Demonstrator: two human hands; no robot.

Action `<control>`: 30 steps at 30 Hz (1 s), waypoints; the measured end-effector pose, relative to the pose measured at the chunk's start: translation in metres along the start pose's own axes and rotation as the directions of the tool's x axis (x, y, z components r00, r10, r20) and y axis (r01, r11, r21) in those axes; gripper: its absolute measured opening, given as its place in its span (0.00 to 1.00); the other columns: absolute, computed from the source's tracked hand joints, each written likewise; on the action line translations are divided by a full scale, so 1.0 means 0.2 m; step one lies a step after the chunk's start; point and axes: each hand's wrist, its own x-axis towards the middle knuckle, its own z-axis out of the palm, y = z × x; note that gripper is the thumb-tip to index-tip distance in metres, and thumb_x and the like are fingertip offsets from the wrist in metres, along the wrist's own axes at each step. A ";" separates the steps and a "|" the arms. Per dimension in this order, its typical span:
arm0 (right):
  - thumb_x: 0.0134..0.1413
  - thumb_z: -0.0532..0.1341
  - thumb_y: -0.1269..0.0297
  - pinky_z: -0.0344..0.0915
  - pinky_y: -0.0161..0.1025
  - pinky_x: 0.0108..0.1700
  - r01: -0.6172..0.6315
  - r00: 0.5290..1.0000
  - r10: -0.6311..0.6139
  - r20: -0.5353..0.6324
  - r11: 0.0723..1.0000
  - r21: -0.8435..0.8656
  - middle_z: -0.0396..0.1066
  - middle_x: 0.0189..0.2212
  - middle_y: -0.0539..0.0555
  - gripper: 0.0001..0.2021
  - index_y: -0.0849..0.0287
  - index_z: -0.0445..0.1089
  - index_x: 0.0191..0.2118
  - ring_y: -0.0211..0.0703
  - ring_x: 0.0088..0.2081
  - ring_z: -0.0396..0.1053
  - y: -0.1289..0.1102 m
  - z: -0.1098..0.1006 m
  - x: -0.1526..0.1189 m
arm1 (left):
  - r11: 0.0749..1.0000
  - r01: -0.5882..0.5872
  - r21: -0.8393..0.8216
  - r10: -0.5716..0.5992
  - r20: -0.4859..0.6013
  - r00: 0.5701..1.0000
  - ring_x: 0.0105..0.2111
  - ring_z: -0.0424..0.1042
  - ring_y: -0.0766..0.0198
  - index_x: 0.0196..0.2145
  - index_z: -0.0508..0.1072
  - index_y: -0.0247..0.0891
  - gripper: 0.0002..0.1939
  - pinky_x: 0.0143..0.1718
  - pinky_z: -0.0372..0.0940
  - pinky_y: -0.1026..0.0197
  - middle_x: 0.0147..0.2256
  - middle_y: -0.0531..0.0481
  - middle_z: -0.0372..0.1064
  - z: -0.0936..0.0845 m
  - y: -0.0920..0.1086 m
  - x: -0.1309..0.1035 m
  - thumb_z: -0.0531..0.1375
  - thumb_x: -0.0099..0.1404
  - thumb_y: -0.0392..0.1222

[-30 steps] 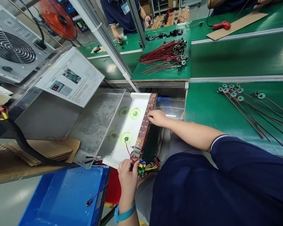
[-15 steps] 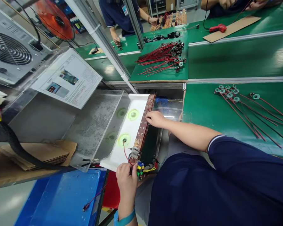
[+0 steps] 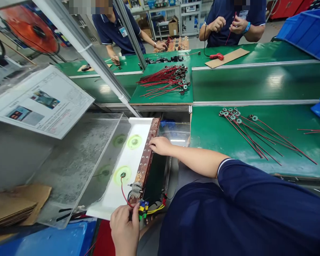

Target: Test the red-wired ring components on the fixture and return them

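My left hand (image 3: pixel 124 227) pinches a thin red wire (image 3: pixel 123 193) at the near end of a white tray (image 3: pixel 114 193). The wire runs up to a small round part on a green pad (image 3: pixel 122 174). A second green pad (image 3: pixel 134 142) lies farther up the tray. My right hand (image 3: pixel 160 145) rests with its fingers on a long brown copper-studded strip (image 3: pixel 146 156) along the tray's right edge. Yellow and green connectors (image 3: pixel 143 207) sit just right of my left hand.
A clear acrylic box (image 3: pixel 77 167) stands left of the tray under an instruction sheet (image 3: pixel 40 103). Red-wired round parts (image 3: pixel 242 124) lie on the green bench at right; another heap (image 3: pixel 165 80) lies farther back. Two other people work across the bench. Blue bin (image 3: pixel 50 241) below.
The view has tilted up and swung right, so everything sits lower and more to the left. Both hands keep the same hold on the wire and the strip.
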 end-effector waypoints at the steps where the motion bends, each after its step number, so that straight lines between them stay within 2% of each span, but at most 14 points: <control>1: 0.62 0.58 0.66 0.64 0.37 0.44 0.001 1.000 -0.001 -0.002 1.000 0.005 0.78 0.44 0.52 0.09 0.56 0.77 0.40 0.44 0.46 0.73 0.00 0.01 0.00 | 1.000 -0.007 0.007 0.007 -0.008 1.000 0.35 0.67 0.54 0.30 0.66 0.42 0.09 0.40 0.61 0.54 0.28 0.49 0.69 0.00 0.00 0.00 0.59 0.69 0.44; 7: 0.61 0.59 0.67 0.64 0.38 0.45 -0.016 1.000 0.016 -0.007 1.000 0.018 0.78 0.44 0.52 0.09 0.56 0.78 0.41 0.44 0.46 0.73 0.00 0.01 0.00 | 1.000 -0.002 0.026 0.002 -0.001 1.000 0.34 0.66 0.55 0.30 0.64 0.42 0.11 0.38 0.60 0.55 0.28 0.49 0.66 -0.01 0.02 0.00 0.58 0.69 0.44; 14: 0.60 0.59 0.69 0.64 0.38 0.45 -0.014 1.000 0.014 -0.002 1.000 0.006 0.78 0.42 0.53 0.10 0.57 0.78 0.40 0.45 0.45 0.73 -0.02 -0.02 -0.01 | 1.000 -0.019 0.020 0.020 -0.012 1.000 0.34 0.66 0.55 0.29 0.64 0.42 0.11 0.38 0.61 0.55 0.27 0.49 0.67 -0.01 0.03 0.02 0.58 0.69 0.43; 25: 0.60 0.59 0.68 0.64 0.39 0.44 -0.018 1.000 0.018 -0.018 1.000 0.015 0.78 0.42 0.53 0.09 0.56 0.78 0.40 0.45 0.45 0.73 -0.01 0.00 -0.01 | 1.000 -0.021 0.003 0.021 -0.034 0.999 0.33 0.67 0.56 0.30 0.65 0.42 0.09 0.41 0.61 0.54 0.27 0.50 0.68 -0.01 0.04 0.01 0.59 0.69 0.41; 30: 0.60 0.59 0.68 0.64 0.39 0.45 -0.017 1.000 0.017 -0.020 1.000 0.017 0.78 0.42 0.52 0.09 0.56 0.78 0.40 0.45 0.45 0.73 -0.01 0.00 -0.01 | 0.999 0.007 0.041 -0.006 -0.018 1.000 0.36 0.68 0.54 0.30 0.67 0.42 0.09 0.39 0.59 0.55 0.29 0.49 0.70 -0.01 0.04 0.00 0.59 0.69 0.43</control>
